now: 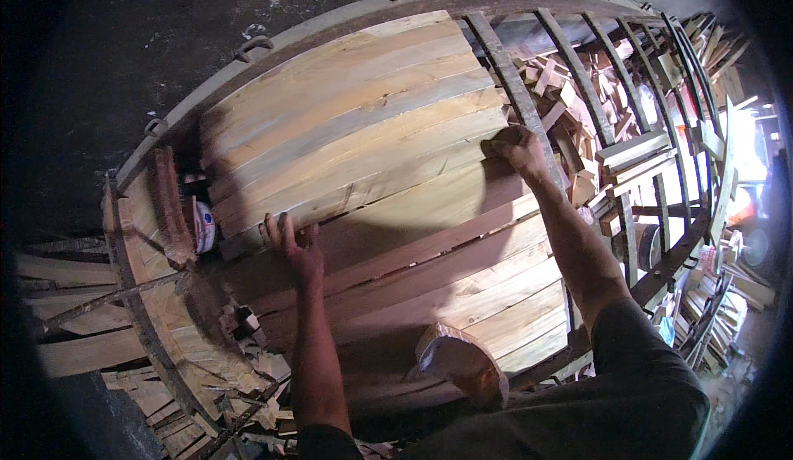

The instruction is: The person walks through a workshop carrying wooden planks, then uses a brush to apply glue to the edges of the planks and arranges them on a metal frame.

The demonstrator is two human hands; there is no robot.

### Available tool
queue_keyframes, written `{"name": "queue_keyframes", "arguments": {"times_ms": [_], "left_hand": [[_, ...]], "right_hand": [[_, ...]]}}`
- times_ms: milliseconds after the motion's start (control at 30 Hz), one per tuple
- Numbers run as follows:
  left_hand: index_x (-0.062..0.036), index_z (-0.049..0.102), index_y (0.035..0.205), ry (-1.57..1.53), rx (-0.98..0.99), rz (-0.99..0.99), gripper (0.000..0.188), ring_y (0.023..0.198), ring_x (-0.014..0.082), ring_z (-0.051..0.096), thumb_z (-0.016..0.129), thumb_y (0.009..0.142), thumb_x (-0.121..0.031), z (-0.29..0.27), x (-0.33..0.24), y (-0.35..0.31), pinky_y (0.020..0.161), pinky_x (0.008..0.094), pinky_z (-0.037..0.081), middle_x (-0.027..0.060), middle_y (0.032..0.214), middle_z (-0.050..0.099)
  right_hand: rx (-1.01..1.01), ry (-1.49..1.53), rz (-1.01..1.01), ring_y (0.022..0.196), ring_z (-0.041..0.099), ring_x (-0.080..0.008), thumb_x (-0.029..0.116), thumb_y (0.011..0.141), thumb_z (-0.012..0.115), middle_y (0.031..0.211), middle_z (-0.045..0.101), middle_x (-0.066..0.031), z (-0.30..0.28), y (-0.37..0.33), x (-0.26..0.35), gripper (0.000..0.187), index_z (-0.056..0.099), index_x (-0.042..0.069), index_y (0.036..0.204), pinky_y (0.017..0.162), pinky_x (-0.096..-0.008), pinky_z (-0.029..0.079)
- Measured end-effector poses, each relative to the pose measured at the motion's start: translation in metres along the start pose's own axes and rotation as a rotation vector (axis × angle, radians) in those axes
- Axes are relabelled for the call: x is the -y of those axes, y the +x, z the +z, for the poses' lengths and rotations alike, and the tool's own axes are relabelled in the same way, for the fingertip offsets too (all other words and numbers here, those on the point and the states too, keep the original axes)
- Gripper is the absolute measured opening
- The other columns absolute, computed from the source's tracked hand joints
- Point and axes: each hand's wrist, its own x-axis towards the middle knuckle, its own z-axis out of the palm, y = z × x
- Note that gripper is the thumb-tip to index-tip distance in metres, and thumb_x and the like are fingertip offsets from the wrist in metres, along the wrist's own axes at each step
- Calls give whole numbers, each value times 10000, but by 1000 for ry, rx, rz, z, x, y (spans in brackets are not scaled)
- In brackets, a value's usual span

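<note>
Pale wooden planks [355,121] lie side by side across a dark metal frame, forming a wide panel. My left hand [296,249] rests at the left end of a plank near the panel's middle, its fingers apart and their tips on the wood. At the right end of the planks, my right hand [519,148] is closed, fingers curled against a plank's end; the fingertips are partly hidden. Between my hands, a narrow dark gap runs along a plank's edge. Reddish shadow covers the nearer planks [396,253].
A rounded brown thing with a pale rim [462,365] sits near my body. Bare metal bars [578,72] continue rightward, with two short wood pieces [634,161] across them and heaped offcuts [578,113] below. A white, blue-marked thing [203,226] stands at the left end.
</note>
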Motion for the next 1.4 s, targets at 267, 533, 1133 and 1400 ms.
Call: {"name": "queue_keyframes", "arguments": {"times_ms": [267, 533, 1133, 1400], "left_hand": [[13, 516, 1365, -100, 92, -175, 686, 1428, 388, 309, 780, 809, -290, -8, -6, 3, 1181, 504, 235, 197, 1508, 409], [-9, 383, 1470, -74, 72, -316, 781, 1395, 395, 353, 704, 845, -350, -35, 9, 8, 1161, 470, 274, 204, 1491, 414], [-40, 324, 1515, 103, 299, -313, 820, 1452, 410, 256, 677, 874, -409, -45, 61, -29, 1190, 491, 211, 264, 1555, 291], [-48, 296, 1527, -107, 242, -429, 909, 1454, 426, 239, 710, 834, -467, -22, 74, -39, 1186, 498, 211, 278, 1553, 283]], "right_hand": [[-91, 400, 108, 705, 632, -158, 78, 721, 832, 824, 691, -80, 6, -4, 11, 316, 684, -15, 984, 666, -310, 532], [115, 744, 215, 875, 650, -225, -46, 740, 798, 1000, 654, -125, -2, -6, 2, 668, 460, -37, 1316, 745, -360, 597], [36, 475, 170, 802, 658, -180, 187, 867, 721, 884, 712, -88, -4, -23, -20, 242, 735, -20, 991, 705, -301, 515], [50, 252, 139, 683, 631, -172, 290, 789, 789, 830, 709, -65, -1, -7, -32, 287, 753, 30, 903, 638, -321, 501]]}}
